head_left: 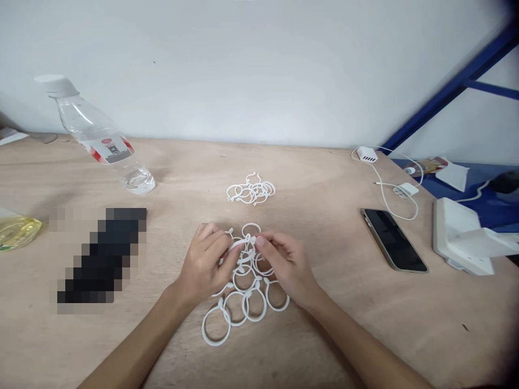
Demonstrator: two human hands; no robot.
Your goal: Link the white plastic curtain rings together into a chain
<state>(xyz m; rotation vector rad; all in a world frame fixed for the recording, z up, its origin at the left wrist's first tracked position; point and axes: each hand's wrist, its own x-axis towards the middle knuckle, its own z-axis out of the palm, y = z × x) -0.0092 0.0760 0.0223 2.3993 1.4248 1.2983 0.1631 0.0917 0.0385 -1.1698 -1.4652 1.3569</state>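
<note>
Several white rings point(216, 326) lie in a loose, overlapping group on the wooden table, below and between my hands. Above them my left hand point(211, 259) is closed, with a white ring point(239, 243) pinched between thumb and fingers. My right hand point(284, 259) pinches the small knobbed end of the white ring, close to my left fingertips. Part of the held ring is hidden behind my fingers. Farther back sits a smaller pile of white rings point(252, 190), some of them with open ends.
A clear bottle point(111, 146) stands at the back left, near a pixelated dark object point(101, 259). On the right are a phone point(393, 239), a white charger point(367, 155) with its cable, and a white power adapter point(462, 232). A yellow item point(20, 232) lies far left.
</note>
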